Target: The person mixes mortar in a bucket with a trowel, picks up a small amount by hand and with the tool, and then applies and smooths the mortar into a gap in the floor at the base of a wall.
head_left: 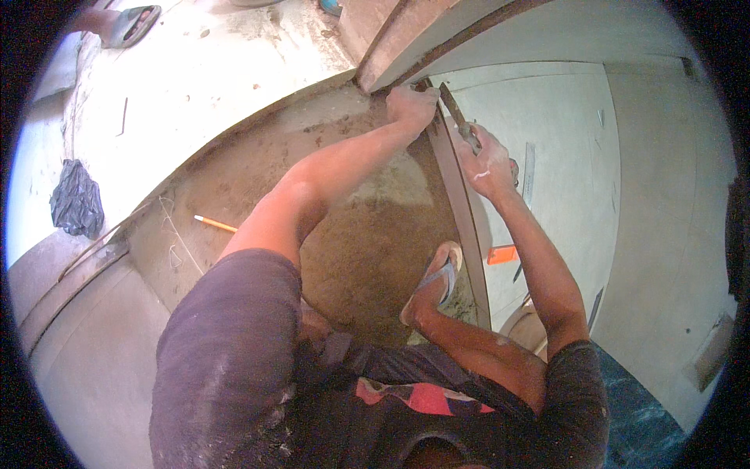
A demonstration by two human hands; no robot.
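Observation:
My left hand (pixel 412 105) reaches to the far corner. Its fingers are curled at the far end of a long narrow brown strip (pixel 462 207), and what they grip is hidden. My right hand (pixel 488 164), whitened with dust, is closed round a long flat dark tool (pixel 453 108). The tool slants up and left, its tip close to the strip's far end and my left hand. Its exact kind does not show.
My sandalled foot (pixel 441 277) stands on the brown dusty floor (pixel 359 250), left of the strip. A pencil (pixel 212 223) lies left, beyond it a black plastic bag (pixel 76 199). Right of the strip lie an orange piece (pixel 502 254) and pale panels (pixel 570 180). Another person's sandalled foot (pixel 133 27) is far left.

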